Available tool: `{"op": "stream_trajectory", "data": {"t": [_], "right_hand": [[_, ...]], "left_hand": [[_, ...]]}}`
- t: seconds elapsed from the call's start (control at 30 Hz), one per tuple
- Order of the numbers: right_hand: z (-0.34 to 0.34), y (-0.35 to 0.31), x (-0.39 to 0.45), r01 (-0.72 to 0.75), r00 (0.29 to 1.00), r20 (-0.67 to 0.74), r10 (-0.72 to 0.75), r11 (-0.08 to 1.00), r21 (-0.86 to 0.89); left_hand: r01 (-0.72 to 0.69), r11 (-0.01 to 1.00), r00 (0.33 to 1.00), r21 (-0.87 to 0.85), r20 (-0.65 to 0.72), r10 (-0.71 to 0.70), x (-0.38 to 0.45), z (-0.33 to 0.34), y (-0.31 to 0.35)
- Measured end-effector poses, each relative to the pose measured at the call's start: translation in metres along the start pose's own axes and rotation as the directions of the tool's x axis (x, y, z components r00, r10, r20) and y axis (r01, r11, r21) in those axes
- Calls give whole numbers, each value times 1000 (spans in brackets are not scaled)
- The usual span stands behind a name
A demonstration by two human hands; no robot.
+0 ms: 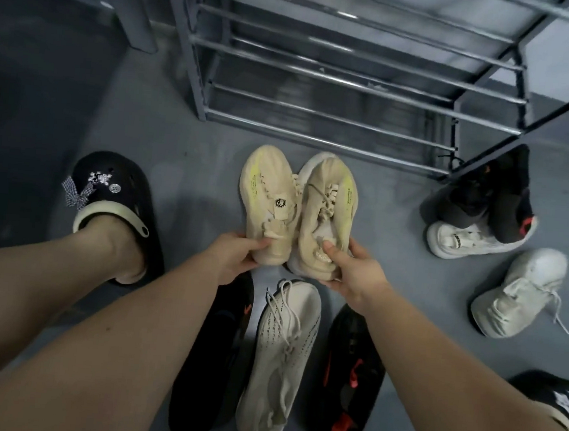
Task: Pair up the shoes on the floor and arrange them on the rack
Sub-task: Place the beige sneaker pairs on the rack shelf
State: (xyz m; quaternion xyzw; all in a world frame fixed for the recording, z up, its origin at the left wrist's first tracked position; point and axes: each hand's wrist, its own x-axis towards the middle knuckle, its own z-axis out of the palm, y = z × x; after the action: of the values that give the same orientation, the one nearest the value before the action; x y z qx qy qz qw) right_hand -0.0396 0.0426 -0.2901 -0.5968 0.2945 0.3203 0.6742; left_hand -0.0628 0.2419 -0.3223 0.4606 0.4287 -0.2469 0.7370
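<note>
Your left hand (235, 255) grips the heel of one beige sneaker (269, 200), and your right hand (350, 272) grips the heel of its mate (328, 212); fingers curl under, thumbs press on top. The pair hangs toes forward, side by side and touching, just short of the rack (322, 81). They look light, with soft knit uppers; the firmer heel is probably your best hold.

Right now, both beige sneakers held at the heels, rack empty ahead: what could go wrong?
1. Each hand, left and right, pinches only a heel of the beige sneakers; a weak grip could let a toe sag or drop.
2. The rack shelves are spaced bars; a shoe set crooked could tip between them.
3. The white sneaker lies underneath; a dropped shoe would scatter it.
</note>
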Motion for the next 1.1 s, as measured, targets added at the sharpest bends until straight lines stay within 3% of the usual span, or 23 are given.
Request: {"op": "stream_trajectory", "data": {"t": [0.1,0.3,0.47,0.63,0.87,1.1], "right_hand": [[-11,3,-29,26,1000,-11,-26,999,20],[-30,5,-87,102,991,80,-104,994,27],[-44,-12,-141,200,972,108,-210,975,98],[-66,-45,-192,280,948,126,-293,954,109],[-82,-83,-236,364,906,201,-373,928,85],[-68,-123,-234,398,881,238,-408,913,92]], "left_hand": [[24,998,996,-62,84,-19,-24,-5,-4],[-21,1000,959,22,283,14,-88,-1,-7],[-100,994,927,41,368,78,-137,24,3],[-219,962,877,163,464,121,-186,56,24],[-377,853,846,361,509,159,-254,82,72],[-458,834,819,307,511,261,-263,92,104]]}}
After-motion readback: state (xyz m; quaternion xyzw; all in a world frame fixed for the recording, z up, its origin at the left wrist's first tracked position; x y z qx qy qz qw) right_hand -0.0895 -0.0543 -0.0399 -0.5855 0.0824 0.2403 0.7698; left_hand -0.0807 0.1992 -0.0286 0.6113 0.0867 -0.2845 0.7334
